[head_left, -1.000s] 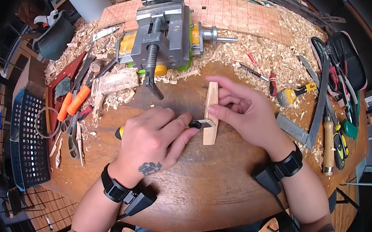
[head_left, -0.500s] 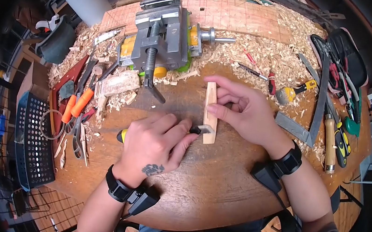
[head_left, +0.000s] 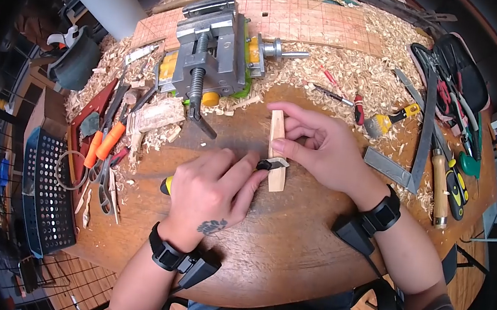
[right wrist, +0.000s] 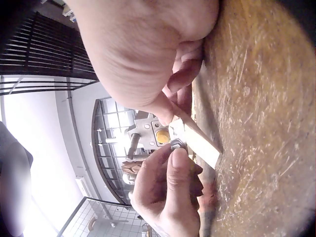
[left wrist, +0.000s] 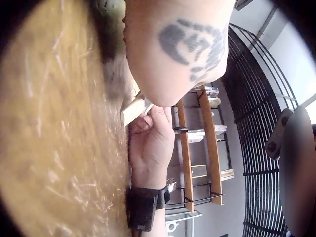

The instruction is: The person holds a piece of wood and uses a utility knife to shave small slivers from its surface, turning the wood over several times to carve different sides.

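My left hand (head_left: 209, 187) grips a utility knife (head_left: 264, 165) with a black front end, its yellow butt showing behind the palm. The knife's short metal blade lies across a slim pale wooden strip (head_left: 276, 180), just below my right thumb. That strip is held between the thumb and fingers of my right hand (head_left: 327, 153), and its lower end sticks out toward me. From the right wrist view, the wooden strip (right wrist: 202, 143) tilts down with its near end close over the table, and the left thumb presses beside the knife's dark front end (right wrist: 177, 144).
A metal vise (head_left: 211, 56) stands beyond my hands amid wood shavings (head_left: 330, 62). Scissors and orange-handled tools (head_left: 111, 140) lie at left by a dark perforated basket (head_left: 52, 192). At right are a steel square (head_left: 391, 169), a scraper (head_left: 391, 120) and a wooden-handled tool (head_left: 439, 186).
The blade slid a little down the strip toward me, then came back up near the right thumb. The right hand keeps its hold, and the head view has shifted slightly.
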`<action>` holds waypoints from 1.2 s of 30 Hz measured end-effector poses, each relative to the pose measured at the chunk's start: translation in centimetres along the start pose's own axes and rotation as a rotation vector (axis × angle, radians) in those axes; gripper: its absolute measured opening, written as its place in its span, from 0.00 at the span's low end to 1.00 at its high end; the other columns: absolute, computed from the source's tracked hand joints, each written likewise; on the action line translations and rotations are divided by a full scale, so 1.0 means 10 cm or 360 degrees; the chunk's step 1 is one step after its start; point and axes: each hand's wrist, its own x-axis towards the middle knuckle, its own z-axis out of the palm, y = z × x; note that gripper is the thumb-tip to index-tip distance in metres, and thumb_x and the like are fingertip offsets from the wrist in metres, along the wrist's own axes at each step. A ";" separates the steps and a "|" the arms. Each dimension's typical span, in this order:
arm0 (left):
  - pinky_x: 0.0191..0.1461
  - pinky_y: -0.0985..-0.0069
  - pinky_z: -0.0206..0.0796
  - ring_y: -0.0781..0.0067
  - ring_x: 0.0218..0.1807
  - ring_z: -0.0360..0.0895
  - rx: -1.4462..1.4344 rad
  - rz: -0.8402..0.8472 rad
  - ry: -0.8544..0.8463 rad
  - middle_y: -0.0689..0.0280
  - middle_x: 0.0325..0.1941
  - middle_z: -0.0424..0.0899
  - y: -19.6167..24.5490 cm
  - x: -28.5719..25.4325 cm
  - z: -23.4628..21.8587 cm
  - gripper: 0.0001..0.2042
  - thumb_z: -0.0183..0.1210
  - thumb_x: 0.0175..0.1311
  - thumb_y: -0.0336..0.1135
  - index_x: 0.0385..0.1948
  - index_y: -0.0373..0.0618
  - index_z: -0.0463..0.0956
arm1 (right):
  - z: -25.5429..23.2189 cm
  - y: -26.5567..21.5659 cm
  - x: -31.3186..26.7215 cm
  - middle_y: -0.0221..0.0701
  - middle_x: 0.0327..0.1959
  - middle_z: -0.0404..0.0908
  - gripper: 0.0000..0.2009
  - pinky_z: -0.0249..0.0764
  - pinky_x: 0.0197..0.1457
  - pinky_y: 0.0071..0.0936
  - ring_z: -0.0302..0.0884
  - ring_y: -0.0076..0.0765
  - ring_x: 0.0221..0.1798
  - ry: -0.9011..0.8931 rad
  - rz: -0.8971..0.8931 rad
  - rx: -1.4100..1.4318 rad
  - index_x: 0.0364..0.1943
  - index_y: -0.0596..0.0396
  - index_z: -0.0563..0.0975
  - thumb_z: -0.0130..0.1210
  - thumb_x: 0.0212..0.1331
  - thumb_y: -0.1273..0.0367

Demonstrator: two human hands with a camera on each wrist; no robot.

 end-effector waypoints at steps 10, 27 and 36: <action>0.29 0.68 0.73 0.61 0.26 0.81 -0.0062 0.0043 -0.0014 0.62 0.30 0.81 0.02 -0.08 0.02 0.10 0.72 0.56 0.32 0.38 0.40 0.86 | -0.01 0.01 -0.01 0.27 0.45 0.84 0.28 0.77 0.54 0.20 0.80 0.18 0.47 0.0042 0.0030 -0.0034 0.72 0.59 0.71 0.63 0.68 0.77; 0.29 0.69 0.74 0.61 0.27 0.83 0.0044 -0.0014 0.0039 0.62 0.32 0.84 0.04 -0.02 0.02 0.10 0.72 0.58 0.31 0.40 0.41 0.86 | 0.00 0.05 0.00 0.28 0.44 0.86 0.28 0.78 0.52 0.22 0.81 0.19 0.46 0.0047 -0.0013 -0.0017 0.71 0.57 0.73 0.65 0.67 0.75; 0.30 0.68 0.74 0.59 0.27 0.82 -0.0060 0.0042 -0.0013 0.61 0.31 0.83 0.03 -0.06 -0.01 0.10 0.71 0.57 0.31 0.39 0.39 0.85 | 0.02 -0.01 -0.04 0.25 0.43 0.84 0.27 0.76 0.49 0.18 0.79 0.16 0.44 0.0010 0.0054 -0.0140 0.71 0.57 0.72 0.64 0.68 0.76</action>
